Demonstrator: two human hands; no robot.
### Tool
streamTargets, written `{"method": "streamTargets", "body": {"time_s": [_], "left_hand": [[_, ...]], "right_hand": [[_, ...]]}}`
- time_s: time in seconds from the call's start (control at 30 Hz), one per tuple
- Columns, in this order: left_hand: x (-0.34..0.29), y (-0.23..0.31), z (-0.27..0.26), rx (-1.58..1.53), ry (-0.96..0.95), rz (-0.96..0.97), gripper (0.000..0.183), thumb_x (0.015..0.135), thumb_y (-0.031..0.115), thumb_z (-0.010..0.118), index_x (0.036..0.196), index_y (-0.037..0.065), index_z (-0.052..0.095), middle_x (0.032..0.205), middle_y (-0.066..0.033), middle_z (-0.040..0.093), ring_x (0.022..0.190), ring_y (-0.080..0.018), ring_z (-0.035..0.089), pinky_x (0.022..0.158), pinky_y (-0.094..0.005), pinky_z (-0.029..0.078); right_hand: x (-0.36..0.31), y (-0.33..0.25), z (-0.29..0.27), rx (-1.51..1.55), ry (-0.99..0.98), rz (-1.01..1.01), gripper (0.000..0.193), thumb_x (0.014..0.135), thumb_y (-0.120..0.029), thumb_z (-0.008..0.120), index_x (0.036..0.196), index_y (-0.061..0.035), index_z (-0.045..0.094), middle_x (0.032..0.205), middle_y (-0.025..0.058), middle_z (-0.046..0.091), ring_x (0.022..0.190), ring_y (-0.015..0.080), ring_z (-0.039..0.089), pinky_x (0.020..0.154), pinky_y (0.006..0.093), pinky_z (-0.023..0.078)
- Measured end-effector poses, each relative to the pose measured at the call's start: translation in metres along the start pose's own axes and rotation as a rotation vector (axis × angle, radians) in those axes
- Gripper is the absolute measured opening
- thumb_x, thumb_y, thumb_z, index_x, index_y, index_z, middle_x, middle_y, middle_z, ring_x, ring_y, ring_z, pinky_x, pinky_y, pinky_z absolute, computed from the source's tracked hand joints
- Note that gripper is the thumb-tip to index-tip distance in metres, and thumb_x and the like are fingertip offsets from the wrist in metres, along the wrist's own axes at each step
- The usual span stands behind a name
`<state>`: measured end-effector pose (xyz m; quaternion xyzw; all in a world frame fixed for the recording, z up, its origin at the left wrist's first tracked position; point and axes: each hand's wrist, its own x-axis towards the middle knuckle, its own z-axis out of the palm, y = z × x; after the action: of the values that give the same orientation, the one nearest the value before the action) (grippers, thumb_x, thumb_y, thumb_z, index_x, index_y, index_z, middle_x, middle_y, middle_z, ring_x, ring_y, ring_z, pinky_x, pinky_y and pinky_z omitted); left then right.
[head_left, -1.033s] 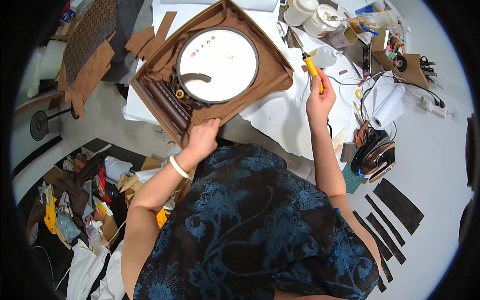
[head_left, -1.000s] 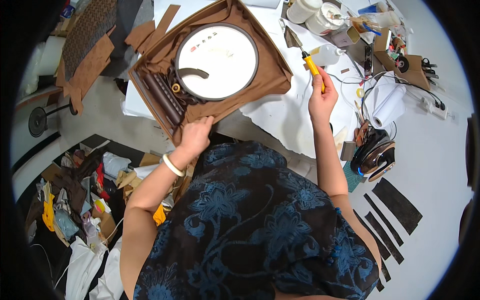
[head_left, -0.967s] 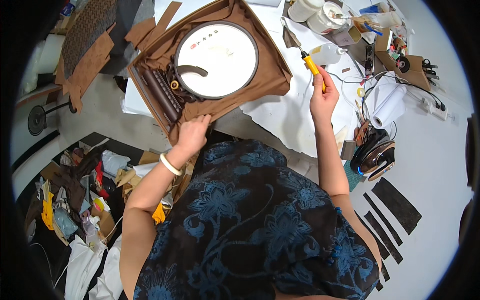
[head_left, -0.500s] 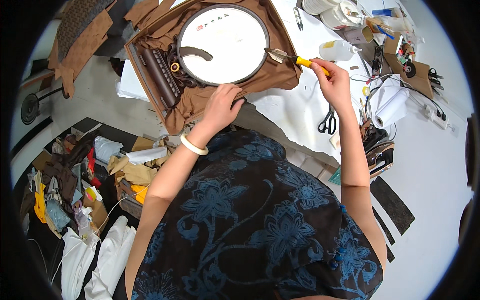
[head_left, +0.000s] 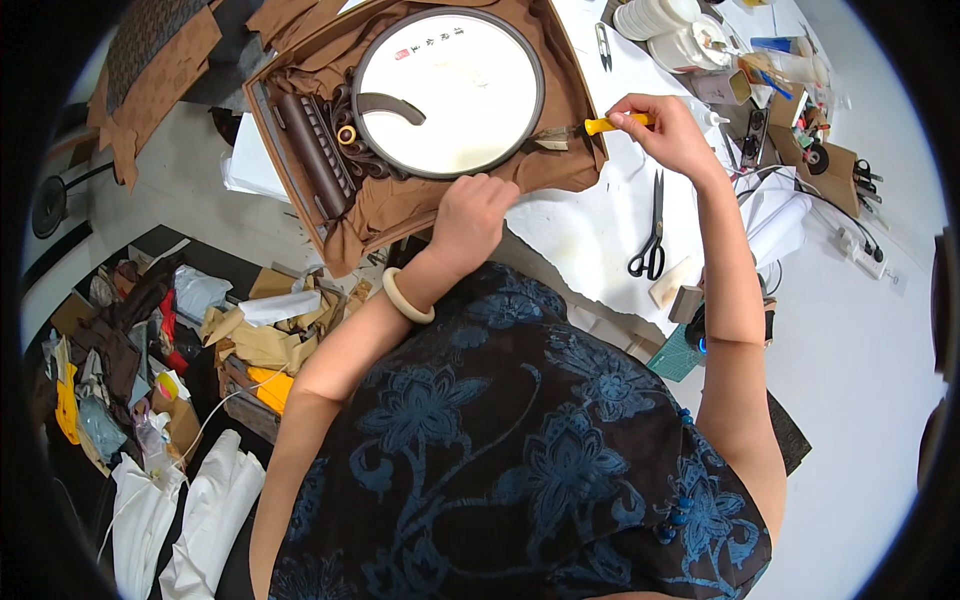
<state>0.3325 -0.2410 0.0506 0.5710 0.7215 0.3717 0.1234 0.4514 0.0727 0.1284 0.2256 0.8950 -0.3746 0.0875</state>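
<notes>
My right hand (head_left: 668, 135) pinches the yellow handle of a brush (head_left: 620, 122). Its flat bristles lie low over brown cloth, close to the right lower rim of a round white panel (head_left: 465, 85) with a dark edge. That panel rests on the wrinkled brown cloth (head_left: 400, 215) lining a shallow open box (head_left: 285, 180). At the box's near side, my left hand (head_left: 470, 220) is closed over the cloth's edge, its fingertips partly hidden. A dark curved strip (head_left: 390, 104) lies on the panel, and a dark brown ridged piece (head_left: 312, 155) fills the box's left side.
Black scissors (head_left: 652, 235) lie on white paper right of the box, with thread snips (head_left: 604, 46) farther back. White tubs (head_left: 690, 45) and a cardboard box of tools (head_left: 840, 165) stand at the right. Scraps (head_left: 265, 340) pile up at the lower left.
The brush has moved down and slightly right along the panel's rim. My left hand has shifted right and its fingers have curled in. The scissors now show whole.
</notes>
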Motion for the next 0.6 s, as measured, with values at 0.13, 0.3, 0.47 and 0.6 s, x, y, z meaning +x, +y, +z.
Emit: {"method": "streamTargets", "body": {"time_s": [0.13,0.3,0.47,0.6], "left_hand": [[0.003,0.007,-0.001,0.079,-0.026,0.061,0.036,0.084,-0.003,0.064,0.12,-0.001,0.068,0.091,-0.0092,0.06,0.09,-0.0286,0.06,0.086,-0.0395,0.049],[0.002,0.008,0.006,0.033,-0.097,-0.165,0.037,0.091,-0.001,0.067,0.128,-0.003,0.066,0.101,-0.0149,0.061,0.098,-0.0325,0.059,0.09,-0.0436,0.048],[0.013,0.009,0.002,-0.003,-0.153,-0.226,0.034,0.09,0.008,0.076,0.12,-0.005,0.064,0.107,-0.0181,0.061,0.104,-0.035,0.06,0.096,-0.0453,0.047],[0.011,-0.003,0.014,-0.149,-0.111,-0.217,0.039,0.089,0.01,0.078,0.12,-0.003,0.058,0.113,-0.022,0.062,0.111,-0.0397,0.061,0.097,-0.0489,0.048]], "right_hand": [[0.022,-0.011,-0.008,-0.12,-0.103,-0.118,0.02,0.103,-0.022,0.076,0.106,-0.003,0.081,0.066,0.0042,0.059,0.058,0.0135,0.044,0.056,0.0326,0.037],[0.041,-0.006,-0.003,-0.143,-0.137,-0.163,0.016,0.098,-0.022,0.078,0.102,-0.0078,0.084,0.068,0.0115,0.067,0.061,0.0265,0.06,0.062,0.0386,0.047],[0.049,0.006,0.004,-0.118,-0.15,-0.227,0.013,0.097,-0.02,0.079,0.101,-0.008,0.084,0.072,0.0115,0.072,0.064,0.026,0.064,0.065,0.0387,0.05],[0.049,0.007,0.005,-0.103,-0.174,-0.216,0.017,0.099,-0.021,0.078,0.104,-0.0054,0.083,0.08,0.0113,0.075,0.066,0.0241,0.063,0.065,0.037,0.049]]}}
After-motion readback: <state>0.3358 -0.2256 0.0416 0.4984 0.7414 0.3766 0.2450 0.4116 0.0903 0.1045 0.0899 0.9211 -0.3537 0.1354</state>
